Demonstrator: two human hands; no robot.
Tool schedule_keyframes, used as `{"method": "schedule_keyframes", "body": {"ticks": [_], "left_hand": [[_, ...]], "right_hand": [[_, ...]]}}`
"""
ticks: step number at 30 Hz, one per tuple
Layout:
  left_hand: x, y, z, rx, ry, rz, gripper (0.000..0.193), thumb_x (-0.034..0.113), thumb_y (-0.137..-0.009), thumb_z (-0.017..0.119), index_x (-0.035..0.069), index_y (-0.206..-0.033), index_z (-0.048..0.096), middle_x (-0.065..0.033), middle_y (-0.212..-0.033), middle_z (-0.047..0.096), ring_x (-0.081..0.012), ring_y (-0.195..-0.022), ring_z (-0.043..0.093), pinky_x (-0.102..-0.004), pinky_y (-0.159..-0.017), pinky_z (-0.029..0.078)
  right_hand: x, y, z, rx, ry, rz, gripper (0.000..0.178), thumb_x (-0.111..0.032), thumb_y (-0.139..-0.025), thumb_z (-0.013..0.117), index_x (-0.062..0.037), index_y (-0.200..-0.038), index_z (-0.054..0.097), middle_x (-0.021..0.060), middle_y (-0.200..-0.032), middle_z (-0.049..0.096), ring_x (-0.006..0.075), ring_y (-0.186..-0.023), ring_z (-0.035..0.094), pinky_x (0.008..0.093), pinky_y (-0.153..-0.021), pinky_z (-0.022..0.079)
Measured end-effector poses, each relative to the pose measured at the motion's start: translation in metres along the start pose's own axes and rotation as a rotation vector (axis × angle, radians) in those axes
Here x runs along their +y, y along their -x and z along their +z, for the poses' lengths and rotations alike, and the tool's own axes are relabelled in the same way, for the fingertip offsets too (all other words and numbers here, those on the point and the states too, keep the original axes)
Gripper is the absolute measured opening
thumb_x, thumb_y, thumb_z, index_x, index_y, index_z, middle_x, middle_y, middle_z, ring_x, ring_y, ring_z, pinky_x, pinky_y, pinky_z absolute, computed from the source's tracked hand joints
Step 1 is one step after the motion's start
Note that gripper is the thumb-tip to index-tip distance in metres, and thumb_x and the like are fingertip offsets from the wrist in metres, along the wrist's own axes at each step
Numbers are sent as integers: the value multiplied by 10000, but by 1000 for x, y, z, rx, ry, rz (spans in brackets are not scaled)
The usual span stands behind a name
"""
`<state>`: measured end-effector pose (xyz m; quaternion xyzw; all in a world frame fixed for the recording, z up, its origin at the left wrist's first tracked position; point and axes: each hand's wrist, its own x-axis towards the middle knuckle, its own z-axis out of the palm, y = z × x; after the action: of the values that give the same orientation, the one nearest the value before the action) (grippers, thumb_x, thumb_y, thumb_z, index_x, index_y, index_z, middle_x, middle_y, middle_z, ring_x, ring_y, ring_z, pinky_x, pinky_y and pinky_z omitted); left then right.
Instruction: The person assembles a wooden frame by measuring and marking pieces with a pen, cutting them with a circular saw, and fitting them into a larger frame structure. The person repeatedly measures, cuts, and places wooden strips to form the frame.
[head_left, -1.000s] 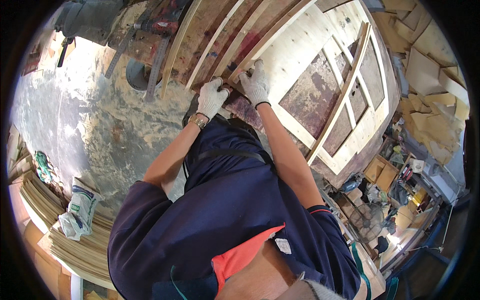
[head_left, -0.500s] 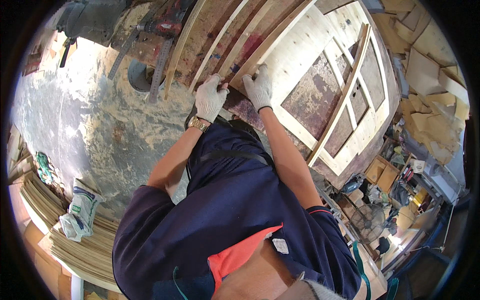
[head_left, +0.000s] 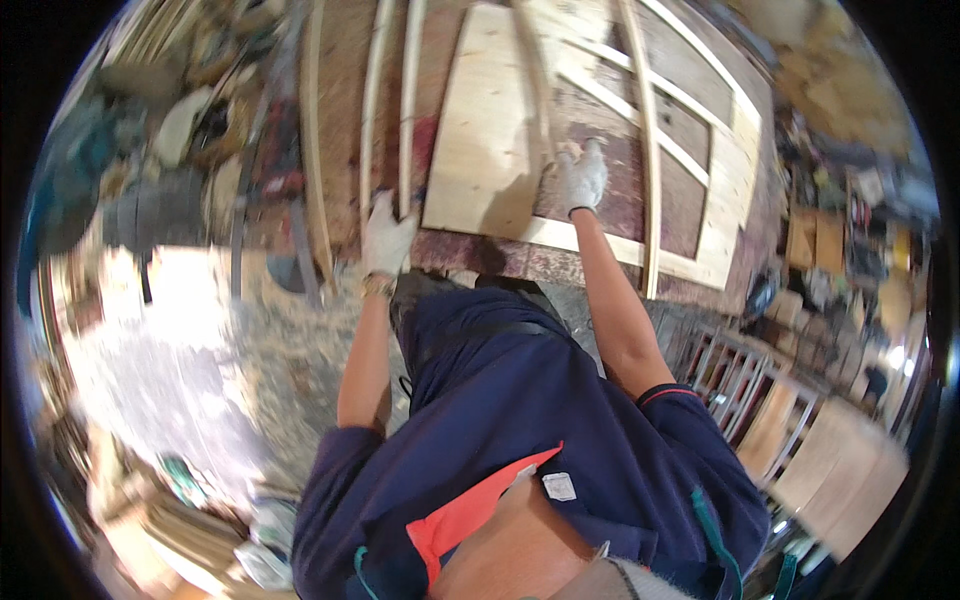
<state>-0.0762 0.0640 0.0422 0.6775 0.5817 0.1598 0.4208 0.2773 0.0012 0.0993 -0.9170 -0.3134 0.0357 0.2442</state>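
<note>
A white knitted glove covers my left hand [head_left: 388,238], which is closed at the near ends of two pale wooden strips [head_left: 370,130] lying lengthwise on the worktable. My right hand [head_left: 583,180], gloved too, grips the near end of another wooden strip [head_left: 540,85], blurred and casting a shadow. That strip hangs over a pale plywood panel frame [head_left: 475,140] with slanting crosspieces. Farther right, a long strip [head_left: 648,160] lies across the frame. One more strip [head_left: 316,150] lies to the left of my left hand.
The stained worktable [head_left: 465,248] ends just in front of my body. Metal rulers [head_left: 302,245] and a red power tool [head_left: 280,180] sit at its left. Stacked boards [head_left: 185,530] stand at lower left, and a plywood sheet [head_left: 840,470] at lower right.
My right hand has moved right, carrying a strip from the panel's left edge across to its opening. My left hand stays by the strip ends. The view has turned.
</note>
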Motion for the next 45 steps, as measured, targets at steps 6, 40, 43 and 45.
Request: {"method": "schedule_keyframes", "body": {"ticks": [6,40,43,45], "left_hand": [[-17,-18,2,-344,965,-451,248,262,-1014,605,30,-1101,619,-82,-866,674,-250,-702,673,-391,-640,566],[96,94,57,-116,-446,773,254,175,-847,813,9,-874,622,-227,-657,595,-389,-559,611,-458,-518,434],[91,91,52,-293,-510,616,285,210,-823,846,44,-865,617,-192,-686,631,-460,-628,614,-491,-565,470],[92,87,54,-345,-507,602,276,205,-820,839,53,-877,616,-181,-710,637,-455,-658,626,-494,-590,485]], "right_hand": [[97,20,-40,172,121,214,666,-339,-856,775,-15,-1394,553,277,-1361,601,447,-1266,584,520,-1084,476],[232,-68,-218,130,-2281,308,978,-812,-1013,157,-30,-1518,458,263,-1234,677,357,-975,706,426,-940,618],[306,-27,-217,553,-2160,554,1010,-860,-978,143,-73,-1504,494,195,-1188,683,322,-989,678,513,-938,594],[355,-8,-203,805,-2077,861,851,-841,-995,298,-92,-1235,623,133,-954,668,299,-863,667,503,-873,585]]}}
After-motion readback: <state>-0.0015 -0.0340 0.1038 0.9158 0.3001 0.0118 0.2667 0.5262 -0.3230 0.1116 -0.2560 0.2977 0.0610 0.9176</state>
